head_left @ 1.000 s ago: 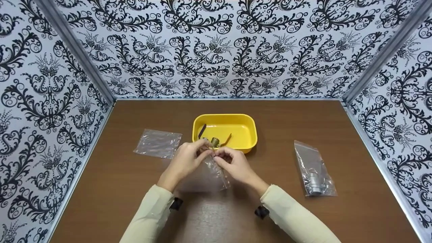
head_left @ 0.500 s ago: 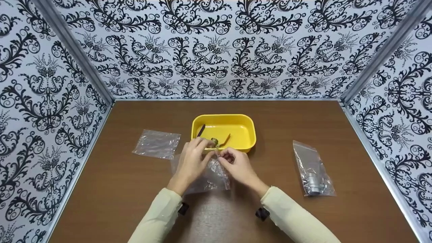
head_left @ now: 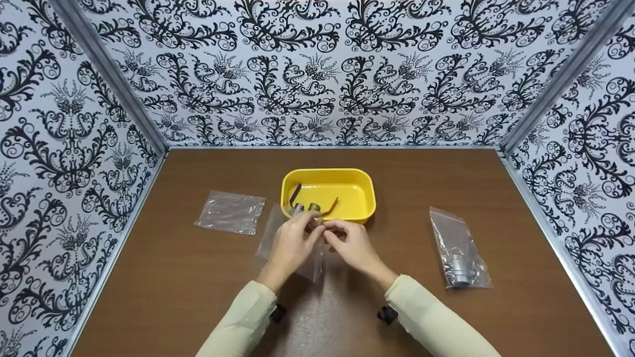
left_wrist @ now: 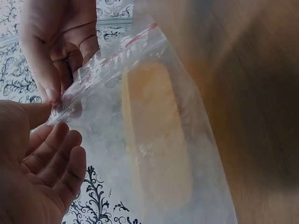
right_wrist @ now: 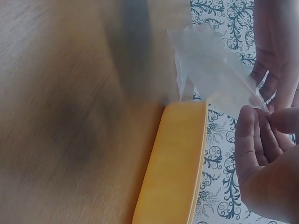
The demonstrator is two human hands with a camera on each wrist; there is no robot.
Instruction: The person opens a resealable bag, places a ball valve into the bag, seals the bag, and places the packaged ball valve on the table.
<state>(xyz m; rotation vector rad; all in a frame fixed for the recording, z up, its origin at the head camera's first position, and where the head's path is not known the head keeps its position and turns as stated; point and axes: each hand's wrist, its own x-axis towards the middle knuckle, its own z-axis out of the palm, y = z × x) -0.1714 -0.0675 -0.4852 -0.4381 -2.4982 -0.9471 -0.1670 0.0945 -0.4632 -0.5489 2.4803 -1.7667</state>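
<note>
Clear bag [left_wrist: 105, 135], pinched at one edge by my left grip [head_left: 290, 243] and right grip [head_left: 354, 245], seems mid-opening or mid-sealing and next wants steady tension.

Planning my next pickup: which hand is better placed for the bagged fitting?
Probably the right hand: the bagged fitting lies nearer to it than to the left hand, though both pinch another bag.

the clear plastic bag [left_wrist: 154, 135] bore a red line along one edge. the left hand [head_left: 291, 243] and right hand [head_left: 354, 243] pinched this edge near one end, where the film was creased. the bag was suspended near the yellow tray [head_left: 354, 198], which showed through it.
</note>
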